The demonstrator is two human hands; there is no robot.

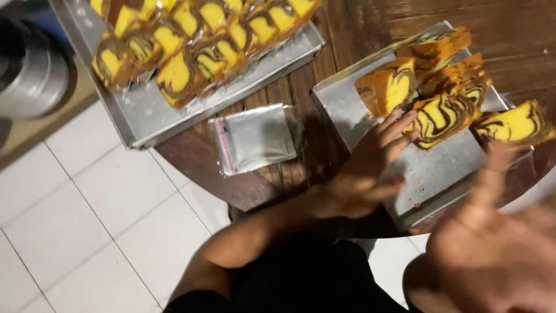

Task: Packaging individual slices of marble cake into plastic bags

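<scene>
So closest to the camera is the right hand, big and blurry at the bottom right corner, palm up toward the lens with the fingers spread loose. It isn't holding anything as far as I can see, though the blur makes the fingertips hard to read. A marble cake slice in a clear bag sits just past those fingers at the right edge, yellow with dark swirls; can't tell if the hand actually touches it.

A bit further out, the left hand reaches over the near edge of the right metal tray, fingers open and stretched flat, tips right at an unwrapped marble slice lying on its side. Not gripping it, just touching or almost touching. Behind that slice there's a chunk standing up and a stack of more orange-crusted slices toward the far corner.

Left of the tray, on the dark wooden table, lies a small pile of empty clear plastic bags with a red strip along one side.

Farthest back, top left, a second metal tray is packed with rows of bagged slices. White tiled floor below.
</scene>
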